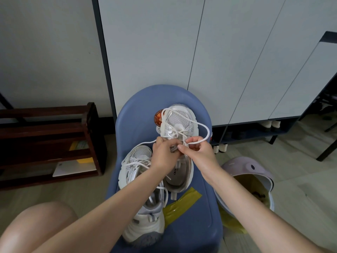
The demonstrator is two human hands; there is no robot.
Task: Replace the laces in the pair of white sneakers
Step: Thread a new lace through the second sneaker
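Two white sneakers lie on a blue chair seat. The far sneaker points away from me, with a white lace threaded through its lower eyelets and looping out to the right and over the toe. My left hand pinches the lace at the shoe's tongue. Just to its right, my right hand pinches the other lace strand. The near sneaker lies at the left under my left forearm, with loose laces across it.
A yellow-green strip lies on the seat near the shoes. A lilac bin with a yellow liner stands at the right. A dark wooden rack is at the left, a white cabinet behind. My knee is at lower left.
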